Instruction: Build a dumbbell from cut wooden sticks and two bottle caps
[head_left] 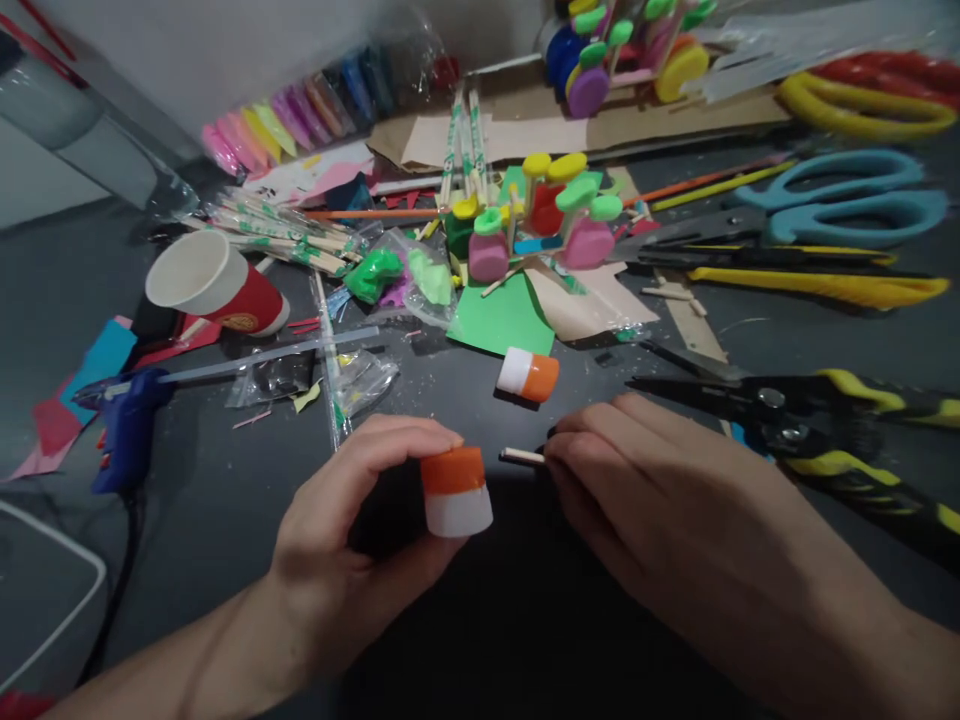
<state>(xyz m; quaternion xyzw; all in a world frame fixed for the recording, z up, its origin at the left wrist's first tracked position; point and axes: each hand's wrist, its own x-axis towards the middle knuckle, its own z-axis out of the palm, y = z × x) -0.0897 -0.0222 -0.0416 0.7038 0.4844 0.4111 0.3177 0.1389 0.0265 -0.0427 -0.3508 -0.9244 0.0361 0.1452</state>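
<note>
My left hand point(360, 530) pinches an orange-and-white cylinder point(456, 492) between thumb and forefinger, orange part up. To its right, my right hand point(630, 480) is closed round one end of a short thin wooden stick point(523, 457), whose other end points left toward the cylinder without touching it. A second orange-and-white piece point(528, 375) lies on its side on the dark table, beyond the gap between my hands. Just behind that piece is a green paper sheet point(502, 315).
Pliers point(772, 405), a yellow cutter point(817, 285) and blue-handled scissors point(847, 205) lie at right. A blue glue gun point(131, 430) and a tipped paper cup point(225, 285) are at left. Small clay-and-stick models point(491, 245), wrapped sticks point(285, 230) and clay packets point(270, 130) stand or lie behind.
</note>
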